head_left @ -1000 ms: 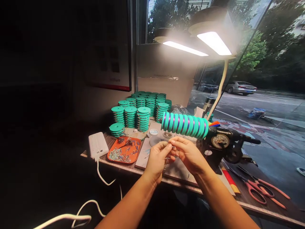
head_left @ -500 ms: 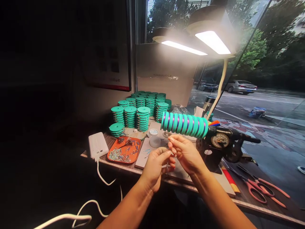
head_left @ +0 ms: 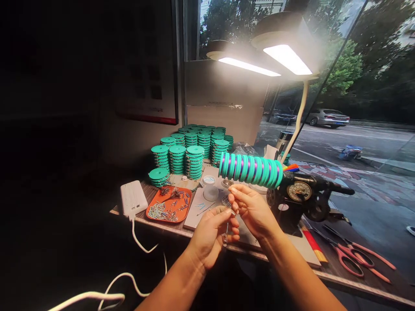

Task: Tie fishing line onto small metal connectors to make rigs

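Note:
My left hand (head_left: 210, 231) is closed in a pinch at the front edge of the table. From its fingertips hangs a thin beaded strand (head_left: 227, 233) with a small shiny piece at its lower end. Just above and to the right, my right hand (head_left: 251, 209) is also pinched, its fingers close to the left fingertips. What it holds is too small to make out. Behind the hands, a row of turquoise spools (head_left: 251, 169) with purple between them sits on the shaft of a black winding machine (head_left: 300, 190).
An orange tray (head_left: 186, 216) holds small parts, beside a white power bank (head_left: 133, 197) with a cable. Stacked turquoise spools (head_left: 177, 160) stand behind. Small round tubs (head_left: 210, 193) lie on the board. Scissors (head_left: 350, 259) rest at right. A lamp (head_left: 288, 58) hangs above.
My left hand has lowered slightly, and its lower fingers have loosened. More of the beaded strand shows below it. My right hand stays nearly in place.

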Tool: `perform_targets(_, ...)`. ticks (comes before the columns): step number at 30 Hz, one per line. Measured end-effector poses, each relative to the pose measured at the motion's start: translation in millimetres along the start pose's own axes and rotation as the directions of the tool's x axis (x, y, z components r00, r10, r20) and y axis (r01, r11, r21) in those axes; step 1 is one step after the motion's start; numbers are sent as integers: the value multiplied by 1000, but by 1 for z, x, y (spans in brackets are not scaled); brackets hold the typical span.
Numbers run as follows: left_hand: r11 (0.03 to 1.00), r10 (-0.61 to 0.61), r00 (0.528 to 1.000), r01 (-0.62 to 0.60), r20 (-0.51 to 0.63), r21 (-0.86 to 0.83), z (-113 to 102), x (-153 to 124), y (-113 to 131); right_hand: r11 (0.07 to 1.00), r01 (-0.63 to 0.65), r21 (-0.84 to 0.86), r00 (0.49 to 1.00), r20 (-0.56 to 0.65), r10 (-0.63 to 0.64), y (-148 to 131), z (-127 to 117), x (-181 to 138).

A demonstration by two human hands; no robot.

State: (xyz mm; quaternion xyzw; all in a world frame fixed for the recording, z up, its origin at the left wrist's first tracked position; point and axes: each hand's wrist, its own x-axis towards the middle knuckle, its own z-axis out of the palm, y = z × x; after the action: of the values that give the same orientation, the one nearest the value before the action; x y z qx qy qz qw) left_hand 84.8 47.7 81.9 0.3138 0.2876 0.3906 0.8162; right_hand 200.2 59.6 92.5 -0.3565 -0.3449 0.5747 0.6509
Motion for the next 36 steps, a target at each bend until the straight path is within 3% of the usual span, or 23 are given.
perform_targets(14, 997, -2, 1000, 0, -20, -78, -2, -4, -6, 1000, 22, -16, 1000, -14, -22, -1, 0, 0)
perform_targets(36, 998, 15, 996, -20, -87, -65, -1, -9, -10, 999, 25, -48, 999, -22, -26, 0, -1, 1)
